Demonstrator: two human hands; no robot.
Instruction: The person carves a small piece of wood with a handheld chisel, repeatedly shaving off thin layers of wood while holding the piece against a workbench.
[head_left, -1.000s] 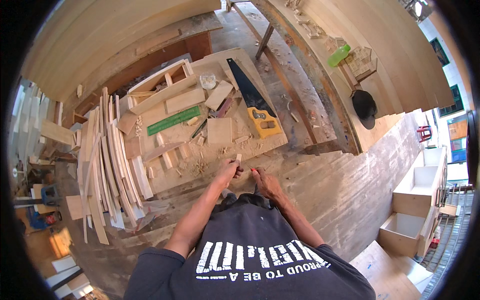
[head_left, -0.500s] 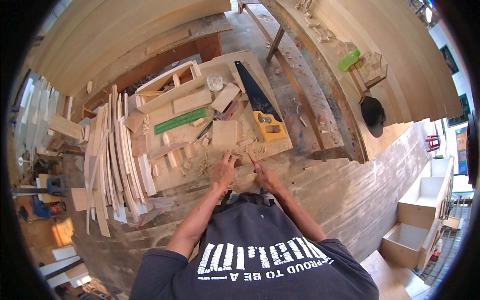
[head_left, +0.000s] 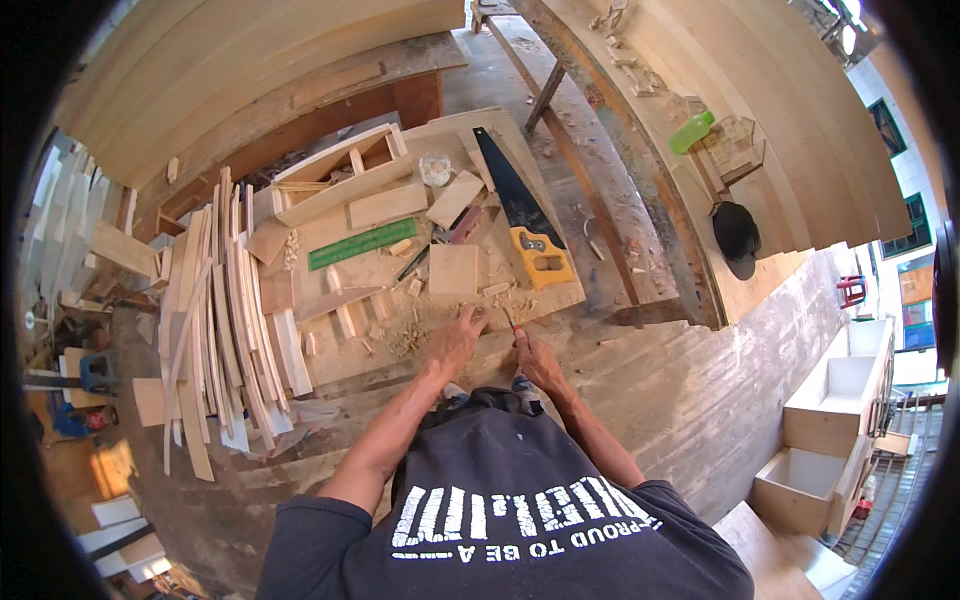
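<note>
My right hand (head_left: 540, 360) is closed round the red handle of a slim carving knife (head_left: 512, 322), whose thin blade points up and left. Close by on the left, my left hand (head_left: 455, 338) has its fingers bent together at the front edge of the work board (head_left: 400, 340); whatever they hold is too small to make out. Wood shavings (head_left: 408, 338) lie scattered beside it. Just beyond the hands rests a square wood block (head_left: 453, 269). A handsaw (head_left: 540, 262) with a yellow handle lies to the right, and a green ruler (head_left: 362, 243) lies farther left.
Long wood strips (head_left: 215, 320) are piled at the left. An open wooden frame (head_left: 345, 175) and a clear jar (head_left: 434, 170) stand at the back of the board. On the right bench are a green bottle (head_left: 692, 132) and a black cap (head_left: 736, 240).
My left hand has shifted slightly right, its fingers now nearer the knife blade. The right hand still grips the knife, slightly farther right. The view has tilted a little.
</note>
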